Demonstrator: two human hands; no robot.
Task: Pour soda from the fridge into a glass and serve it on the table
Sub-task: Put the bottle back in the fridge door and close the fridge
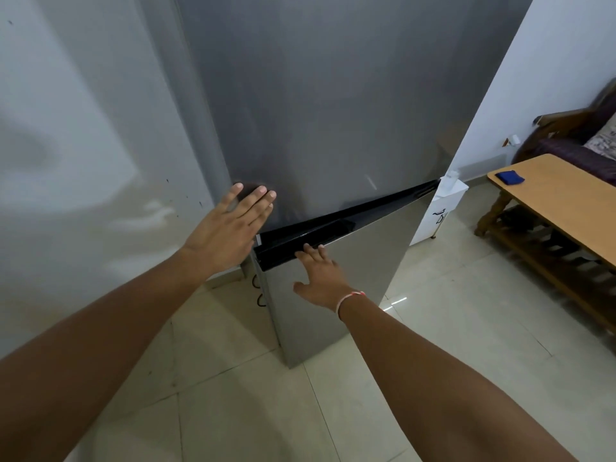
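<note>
A tall grey fridge [333, 105] fills the middle of the head view, with an upper door and a lower door [336, 288]. A black recessed handle strip [336, 225] runs along the top of the lower door. My left hand [230, 228] lies flat and open against the upper door's lower left corner. My right hand [320, 278] rests on the lower door with its fingertips hooked into the black handle strip. A thin band circles my right wrist. Both doors look closed. No soda or glass is visible.
A wooden table [560, 195] with a lower slatted shelf stands at the right; a blue cloth [509, 177] lies on it. Behind it is a dark sofa [580, 141]. A small white cabinet [440, 211] stands right of the fridge. A pale wall [83, 145] is close on the left. The floor is tiled.
</note>
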